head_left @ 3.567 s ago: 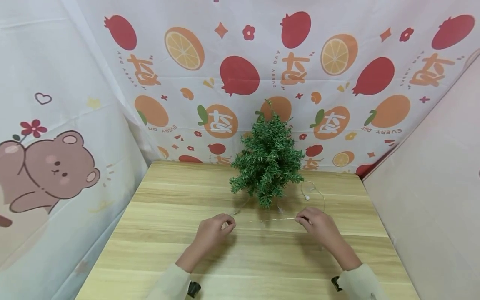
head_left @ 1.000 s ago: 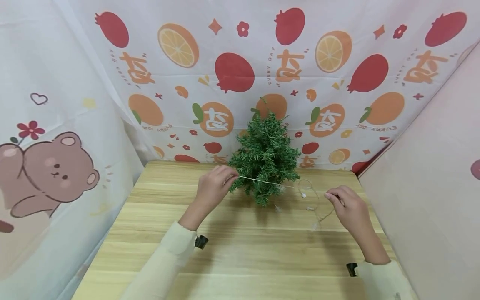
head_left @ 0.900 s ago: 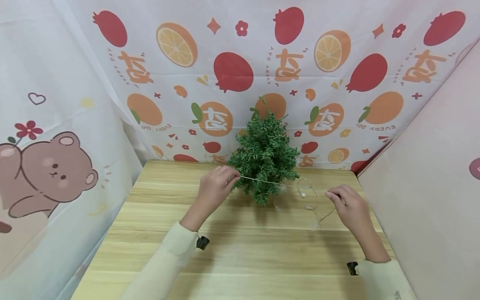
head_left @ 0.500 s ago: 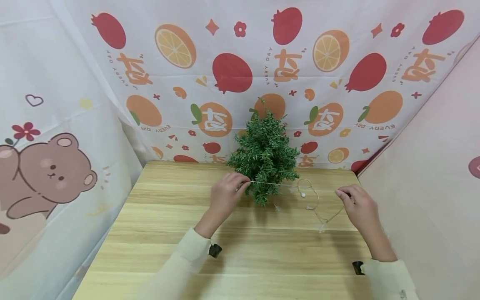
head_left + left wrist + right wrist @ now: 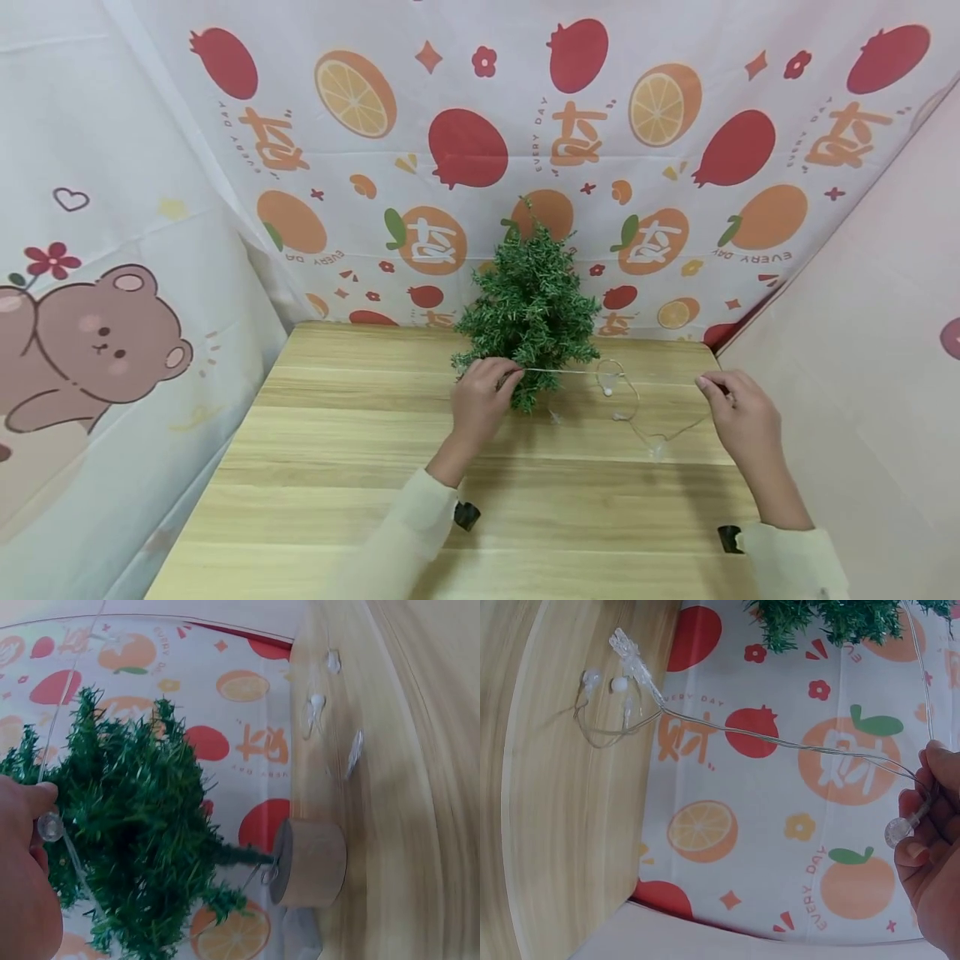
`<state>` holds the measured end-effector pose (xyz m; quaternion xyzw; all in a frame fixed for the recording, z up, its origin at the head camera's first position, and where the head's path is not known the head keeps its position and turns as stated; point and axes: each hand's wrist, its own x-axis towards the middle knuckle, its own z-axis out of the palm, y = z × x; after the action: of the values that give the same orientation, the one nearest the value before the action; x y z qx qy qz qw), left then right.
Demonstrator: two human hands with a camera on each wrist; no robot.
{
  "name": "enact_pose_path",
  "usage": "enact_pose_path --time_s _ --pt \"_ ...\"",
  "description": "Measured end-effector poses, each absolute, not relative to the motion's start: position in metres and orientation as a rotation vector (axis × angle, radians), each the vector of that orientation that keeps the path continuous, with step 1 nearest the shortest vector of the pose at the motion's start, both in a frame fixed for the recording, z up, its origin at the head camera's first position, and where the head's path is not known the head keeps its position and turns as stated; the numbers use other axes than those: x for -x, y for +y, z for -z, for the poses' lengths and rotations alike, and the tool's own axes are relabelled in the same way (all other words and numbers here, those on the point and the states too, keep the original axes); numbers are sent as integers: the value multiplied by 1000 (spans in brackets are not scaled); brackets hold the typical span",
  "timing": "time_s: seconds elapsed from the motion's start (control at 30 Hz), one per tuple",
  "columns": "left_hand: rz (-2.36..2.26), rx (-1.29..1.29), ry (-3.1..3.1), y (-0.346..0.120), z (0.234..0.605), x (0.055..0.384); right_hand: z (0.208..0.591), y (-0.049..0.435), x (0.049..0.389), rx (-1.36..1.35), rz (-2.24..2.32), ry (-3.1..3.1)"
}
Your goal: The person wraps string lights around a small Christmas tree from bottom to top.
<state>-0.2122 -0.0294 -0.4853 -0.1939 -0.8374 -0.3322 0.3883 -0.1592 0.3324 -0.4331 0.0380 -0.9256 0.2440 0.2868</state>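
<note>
A small green artificial Christmas tree [image 5: 528,304] stands upright at the back of the table. In front of its lower left branches, my left hand [image 5: 483,400] pinches the thin wire of a string of lights, with a clear bulb [image 5: 50,826] just by the fingers. The wire runs right across the tree's front. Off to the right, my right hand [image 5: 746,417] holds another stretch of the string above the table; a round bulb [image 5: 900,832] sits at its fingertips. Between the hands the string lights [image 5: 633,400] hang in loops. The left wrist view shows the tree's round base [image 5: 311,862].
The wooden table [image 5: 337,467] spreads out below both hands. A fruit-printed cloth [image 5: 465,150] hangs close behind the tree. A bear-printed cloth [image 5: 112,333] is on the left, and a pale wall [image 5: 885,375] on the right.
From low over the table, my left hand has risen to the tree's left side, then moved right across its front. My right hand has moved right, drawing its stretch of string along.
</note>
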Motion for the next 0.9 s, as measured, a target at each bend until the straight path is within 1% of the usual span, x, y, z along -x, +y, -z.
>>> enact_pose_path --time_s 0.27,0.7,0.9 --pt "905 387 -2138 -18 493 214 430 334 160 -113 -641 -2445" --pt "983 398 -2190 -26 504 213 412 334 161 -141 -620 -2398" --pt "939 437 -2188 -26 506 210 401 334 165 -97 -603 -2398"
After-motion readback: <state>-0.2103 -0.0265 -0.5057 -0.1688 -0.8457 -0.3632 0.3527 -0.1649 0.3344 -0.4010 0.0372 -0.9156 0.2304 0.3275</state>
